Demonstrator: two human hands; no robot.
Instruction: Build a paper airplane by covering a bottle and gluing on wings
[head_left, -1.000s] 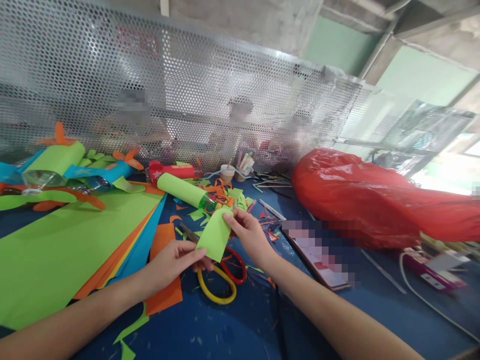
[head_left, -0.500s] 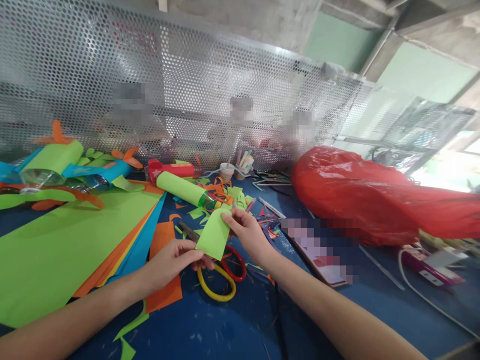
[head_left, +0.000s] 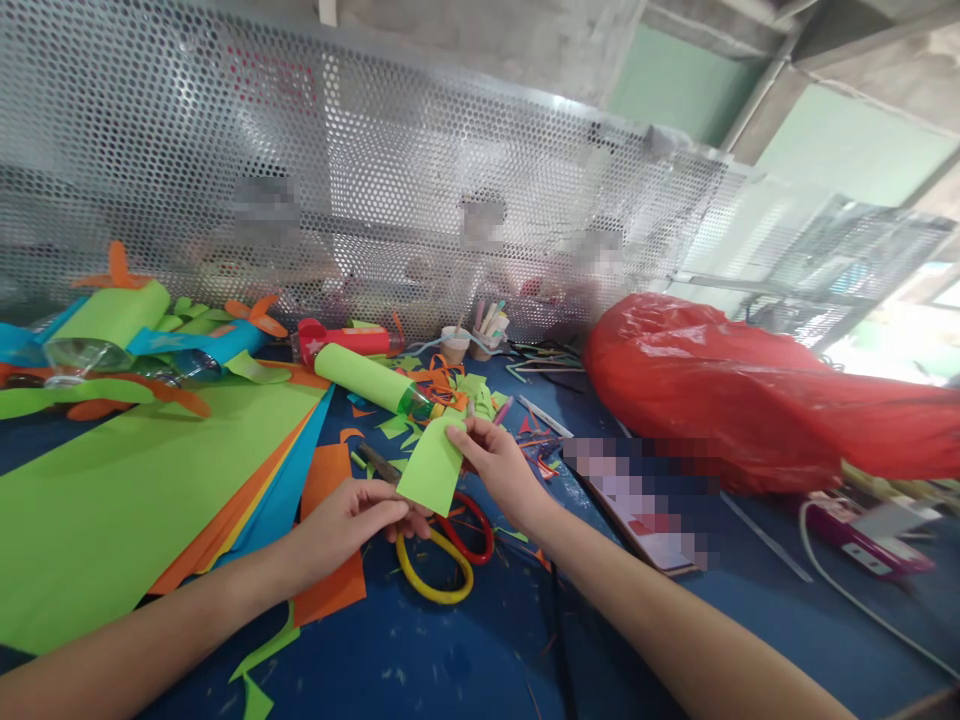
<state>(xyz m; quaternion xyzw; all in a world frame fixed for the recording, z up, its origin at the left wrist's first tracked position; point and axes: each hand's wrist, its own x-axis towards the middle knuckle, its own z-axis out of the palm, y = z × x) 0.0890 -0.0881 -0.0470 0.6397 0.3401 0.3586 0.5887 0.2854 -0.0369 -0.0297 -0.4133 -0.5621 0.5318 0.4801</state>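
A small light-green piece of paper [head_left: 432,468], rounded at its far end and straight at the near one, is held up between my two hands. My right hand [head_left: 493,462] pinches its upper right edge between thumb and fingers. At the lower left corner, the closed thumb and fingers of my left hand [head_left: 372,508] grip it; some of those fingers are behind the paper. Scissors with a yellow and a red handle [head_left: 442,598] lie on the blue table just beneath, partly covered by the paper and my left hand. An orange paper piece [head_left: 330,570] lies under my left wrist.
Large coloured sheets [head_left: 150,500] are stacked left, near paper-wrapped bottles [head_left: 232,345]. A green-wrapped bottle [head_left: 364,378] lies ahead among scraps. Cups of pens [head_left: 487,340] stand by the perforated metal screen [head_left: 405,170]. To the right are a tablet-like device [head_left: 637,510] and red plastic bag [head_left: 720,390].
Both hands keep their hold on the green paper, which has shifted very slightly to the right. The rest looks the same.
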